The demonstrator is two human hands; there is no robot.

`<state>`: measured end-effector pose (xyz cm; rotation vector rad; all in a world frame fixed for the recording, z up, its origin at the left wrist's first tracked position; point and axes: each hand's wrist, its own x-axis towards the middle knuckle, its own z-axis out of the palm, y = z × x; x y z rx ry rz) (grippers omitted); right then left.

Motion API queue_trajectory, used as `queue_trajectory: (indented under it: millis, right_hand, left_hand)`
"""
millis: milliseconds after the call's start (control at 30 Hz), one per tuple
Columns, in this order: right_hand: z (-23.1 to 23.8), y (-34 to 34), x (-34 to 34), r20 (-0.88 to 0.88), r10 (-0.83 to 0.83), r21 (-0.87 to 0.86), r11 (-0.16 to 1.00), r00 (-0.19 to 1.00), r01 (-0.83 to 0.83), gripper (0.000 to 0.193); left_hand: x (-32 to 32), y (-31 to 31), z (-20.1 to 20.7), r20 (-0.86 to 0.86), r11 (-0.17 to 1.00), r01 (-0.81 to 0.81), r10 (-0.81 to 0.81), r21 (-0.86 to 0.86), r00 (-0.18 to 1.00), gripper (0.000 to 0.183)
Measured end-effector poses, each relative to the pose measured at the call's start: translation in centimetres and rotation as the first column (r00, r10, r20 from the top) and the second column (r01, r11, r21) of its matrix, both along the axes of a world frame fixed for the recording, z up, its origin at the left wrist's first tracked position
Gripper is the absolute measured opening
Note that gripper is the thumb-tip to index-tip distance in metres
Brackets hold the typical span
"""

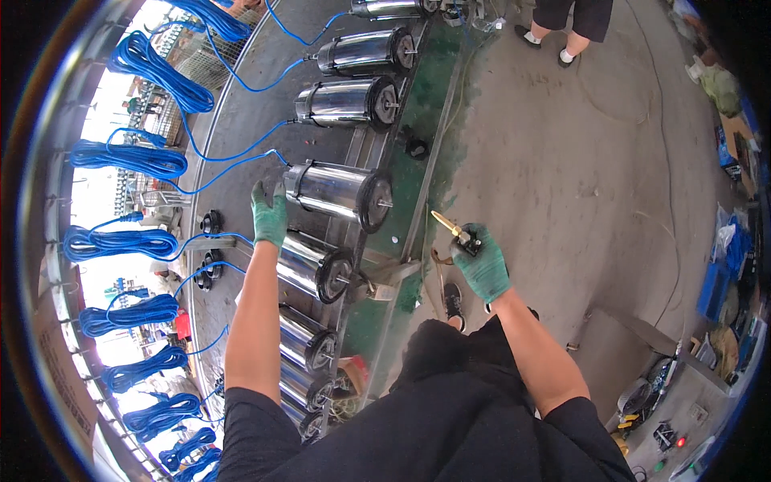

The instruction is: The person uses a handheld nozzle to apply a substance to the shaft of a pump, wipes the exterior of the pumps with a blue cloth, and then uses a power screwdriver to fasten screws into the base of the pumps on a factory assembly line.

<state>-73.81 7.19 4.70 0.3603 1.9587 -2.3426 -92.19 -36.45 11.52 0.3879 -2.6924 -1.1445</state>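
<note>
My left hand point(270, 217), in a green glove, is at the cable end of a shiny metal cylinder point(331, 189), a motor or pump body with a black end cap and a thin shaft. Its fingers are apart; whether they touch the cylinder I cannot tell. My right hand point(484, 269), gloved in green too, is closed round an air blow gun point(456, 231) with a brass-coloured nozzle. The nozzle points up and left, apart from the cylinders. A second cylinder point(309, 265) lies just nearer to me, partly behind my left forearm.
Several like cylinders point(345, 103) lie along the dark conveyor point(249, 120). Blue cable coils point(128, 159) hang along its left side. Black round parts point(210, 222) sit on the belt. A green-painted strip point(434, 96) borders the floor. Another person's legs point(566, 32) stand far off. A workbench point(683, 406) is at lower right.
</note>
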Motion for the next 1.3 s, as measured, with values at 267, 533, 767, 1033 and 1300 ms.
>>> queue_trajectory:
  millis: [267, 533, 767, 1033, 1300]
  right_hand:
    - [4.2, -0.1, 3.9, 0.017, -0.113, -0.300, 0.947, 0.993, 0.113, 0.037]
    - [6.0, -1.8, 13.8, 0.076, -0.317, 0.297, 0.912, 0.945, 0.282, 0.052]
    - [5.4, -2.8, 25.7, 0.243, -0.468, 0.243, 0.878, 0.850, 0.413, 0.049]
    - [8.5, 0.0, 38.0, 0.391, -0.265, 0.273, 0.948, 0.881, 0.164, 0.063]
    - [9.0, 2.5, 57.1, 0.047, -0.490, 0.279, 0.843, 0.871, 0.459, 0.058]
  left_hand:
    - [15.1, 18.3, 6.1, -0.039, 0.822, 0.561, -0.560, 0.099, 0.827, 0.060]
    - [23.6, 27.7, -12.1, 0.189, 0.059, -0.255, -0.829, 0.965, 0.526, 0.041]
    - [27.2, 27.8, -13.2, 0.164, 0.185, 0.607, -0.982, 0.773, 0.090, 0.056]
    - [35.6, 30.4, -4.6, 0.194, -0.192, 0.964, -0.954, 0.183, -0.227, 0.040]
    - [53.9, 39.4, 5.0, 0.135, -0.431, 0.900, -0.898, -0.064, -0.420, 0.049]
